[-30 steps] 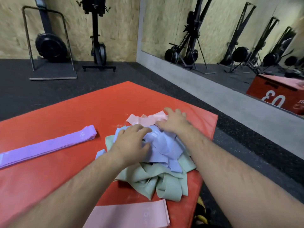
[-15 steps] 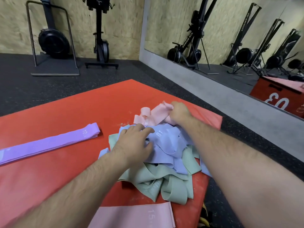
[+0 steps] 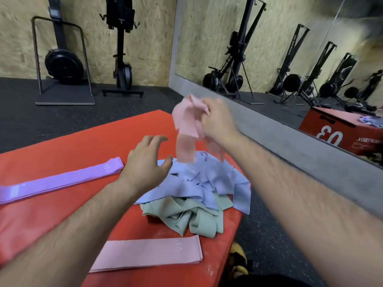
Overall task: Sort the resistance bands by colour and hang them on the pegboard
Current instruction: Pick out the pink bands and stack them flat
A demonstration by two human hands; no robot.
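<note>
Right hand (image 3: 217,121) grips a bunch of pink bands (image 3: 186,129) above the pile; left hand (image 3: 145,160) hovers open, fingers spread.
Under them, blue bands (image 3: 196,183) lie tangled over green bands (image 3: 186,216) by the right edge of the red mat (image 3: 62,214). A flat purple stack (image 3: 62,181) marked 10 lies toward the mat's left edge, and a flat pink stack (image 3: 149,255) marked 15 lies at its near edge.

Both bare forearms reach forward over the heap of bands (image 3: 199,183). The right hand (image 3: 217,122) is up above the heap's far side, fingers curled round a bunch of pink bands (image 3: 186,127). The left hand (image 3: 146,163) hovers at the heap's left edge, fingers spread and loosely bent, holding nothing.
</note>
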